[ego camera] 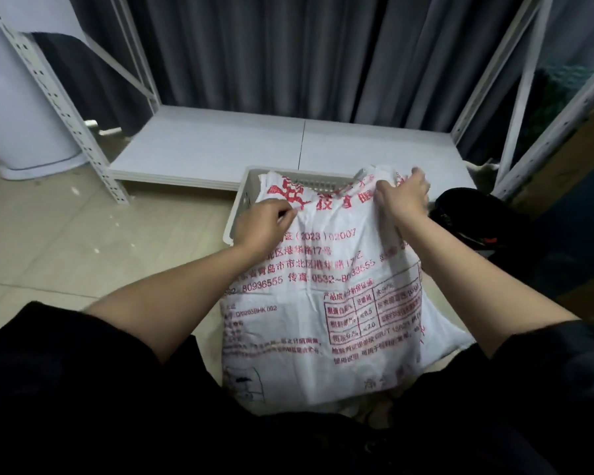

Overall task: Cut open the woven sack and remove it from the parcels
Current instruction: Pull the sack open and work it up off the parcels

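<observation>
A white woven sack (pixel 309 303) with red print hangs in front of me, reaching from a white plastic basket (pixel 242 200) down to my lap. My left hand (pixel 263 226) pinches the sack's upper left part. Near the top right corner my right hand (pixel 403 195) grips a bunch of the fabric. The sack looks limp and flat. No parcels and no cutting tool are visible; the basket's inside is hidden behind the sack.
A low white shelf board (pixel 220 145) in a perforated metal rack (pixel 59 108) lies just beyond the basket, with grey curtains behind. A black bag (pixel 474 217) sits on the floor at the right. A white cylinder (pixel 18 108) stands at the left on the tiled floor.
</observation>
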`<action>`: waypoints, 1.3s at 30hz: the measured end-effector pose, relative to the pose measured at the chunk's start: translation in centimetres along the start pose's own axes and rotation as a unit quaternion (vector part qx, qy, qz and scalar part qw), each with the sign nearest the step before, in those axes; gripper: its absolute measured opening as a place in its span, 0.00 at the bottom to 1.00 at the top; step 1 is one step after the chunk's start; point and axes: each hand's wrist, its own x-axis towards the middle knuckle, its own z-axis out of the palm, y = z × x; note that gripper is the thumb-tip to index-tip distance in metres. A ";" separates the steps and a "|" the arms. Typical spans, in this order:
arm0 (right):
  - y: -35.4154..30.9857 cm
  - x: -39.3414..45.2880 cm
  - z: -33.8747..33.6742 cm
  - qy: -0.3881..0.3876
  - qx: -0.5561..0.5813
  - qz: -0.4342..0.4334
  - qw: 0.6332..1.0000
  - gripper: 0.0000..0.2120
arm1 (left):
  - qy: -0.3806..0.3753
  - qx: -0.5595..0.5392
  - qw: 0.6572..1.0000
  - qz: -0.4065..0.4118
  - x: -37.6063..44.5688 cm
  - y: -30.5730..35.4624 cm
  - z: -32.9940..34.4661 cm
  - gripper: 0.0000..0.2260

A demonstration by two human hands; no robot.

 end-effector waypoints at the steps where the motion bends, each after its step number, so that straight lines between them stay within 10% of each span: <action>1: -0.1 -1.2 -0.6 0.022 -0.050 -0.092 0.994 0.32 | -0.004 -0.003 1.000 -0.013 0.8 0.2 -0.3 0.13; 7: 3.6 -9.3 -0.3 -0.106 -0.220 -0.438 0.865 0.20 | 0.018 -0.012 0.997 -0.068 5.1 1.9 -0.8 0.13; 17: 6.8 -11.8 3.2 -0.056 -0.336 -0.244 0.908 0.34 | 0.023 -0.012 0.995 -0.100 10.2 3.3 -1.3 0.13; 27: 4.4 -8.8 5.6 0.078 -0.237 -0.305 0.919 0.45 | 0.028 -0.057 0.986 -0.152 12.1 4.1 -1.2 0.13; 39: 2.6 -5.1 8.0 0.106 -0.174 -0.461 0.864 0.10 | -0.008 -0.115 0.977 -0.181 13.2 4.4 -1.2 0.15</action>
